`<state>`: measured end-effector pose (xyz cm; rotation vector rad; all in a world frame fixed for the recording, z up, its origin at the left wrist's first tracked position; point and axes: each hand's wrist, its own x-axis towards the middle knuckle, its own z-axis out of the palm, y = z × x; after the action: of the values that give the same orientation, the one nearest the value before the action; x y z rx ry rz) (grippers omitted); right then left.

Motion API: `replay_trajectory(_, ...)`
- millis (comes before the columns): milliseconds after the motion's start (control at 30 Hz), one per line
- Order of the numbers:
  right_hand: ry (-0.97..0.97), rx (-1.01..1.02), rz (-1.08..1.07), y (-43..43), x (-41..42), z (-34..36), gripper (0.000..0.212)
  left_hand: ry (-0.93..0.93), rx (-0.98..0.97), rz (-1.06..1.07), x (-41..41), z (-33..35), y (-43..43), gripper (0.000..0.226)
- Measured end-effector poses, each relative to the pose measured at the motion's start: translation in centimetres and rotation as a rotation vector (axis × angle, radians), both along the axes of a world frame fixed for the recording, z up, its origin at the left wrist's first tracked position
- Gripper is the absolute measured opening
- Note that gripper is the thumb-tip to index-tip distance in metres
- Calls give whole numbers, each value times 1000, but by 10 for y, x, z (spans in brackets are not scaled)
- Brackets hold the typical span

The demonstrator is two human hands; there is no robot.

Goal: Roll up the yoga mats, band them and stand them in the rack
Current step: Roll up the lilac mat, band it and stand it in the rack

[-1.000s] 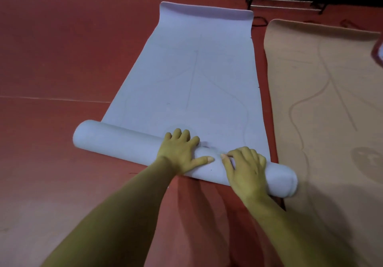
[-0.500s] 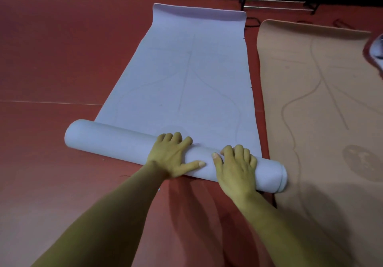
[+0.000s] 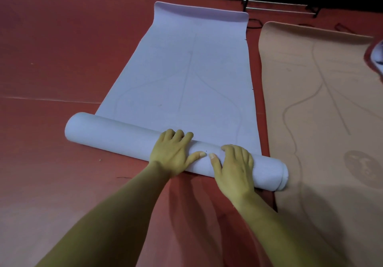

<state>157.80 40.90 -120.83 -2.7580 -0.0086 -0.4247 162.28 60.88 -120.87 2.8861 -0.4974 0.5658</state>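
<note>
A smooth red floor [image 3: 51, 59] with a dull sheen is seen on the left, crossed by a thin pale seam [image 3: 51, 100]. On it a pale mat [image 3: 186, 69] of soft, matte foam is laid out lengthwise away from the viewer. Its near part is wound into a thick, even roll [image 3: 107, 134] lying slantwise, the left end rounded and blunt. Faint curved lines and one straight centre line are printed on the flat part, and the far edge is curled slightly upward. The left hand [image 3: 173, 154] is laid palm-down on the middle of the roll; it is not clenched, the fingers are draped over the crest and the thumb is stretched along the foam towards the right. Just beside it, the right hand [image 3: 234, 167] is pressed on the roll in the same way, fingers bent gently over the top, the two thumb tips nearly meeting. At the roll's right end the spiral layers are visible, and that end reaches over the left edge of a tan mat [image 3: 321, 100], spread flat and marked with darker wavy lines and a round emblem. Beyond the mats, a dark metal rack [image 3: 279, 7] of thin bars is seen. A white thing [image 3: 378, 55], too cropped to be told, is seen at the right edge.
</note>
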Motion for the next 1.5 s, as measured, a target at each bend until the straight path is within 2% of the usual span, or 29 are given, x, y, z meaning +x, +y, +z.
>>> replay_trajectory(100, -33, 9, 40, -5, -2, -6, 49, 3, 11, 11, 1, -1, -1, 68)
replay_trajectory(267, -44, 4, 43, -7, 16, -3, 54, -27, -8, 32, -2, -3, -10, 61)
replay_trajectory(500, -15, -76, -18, -4, 29, 5, 44, 2, 16, 70, 2, -3, -16, 67)
replay_trajectory(800, -56, 49, -76, -7, 18, -2, 60, 23, -34, 64, 16, -4, -18, 60)
replay_trajectory(1000, -40, 102, -65, -10, 34, 0, 53, -6, 6, 56, 21, -1, -17, 63)
replay_trajectory(1133, -7, -16, -77, -12, 49, 9, 44, -16, -26, 33, 26, -1, -13, 62)
replay_trajectory(1233, 57, -10, -55, -11, 52, 13, 51, -18, -41, 40, 30, -1, -15, 49)
replay_trajectory(1333, -17, 56, -57, -14, 47, 8, 59, 16, -40, 76, 35, -2, -20, 46)
replay_trajectory(1500, -73, 48, -95, -15, 51, 1, 55, 49, -68, 130, 41, -1, -28, 46)
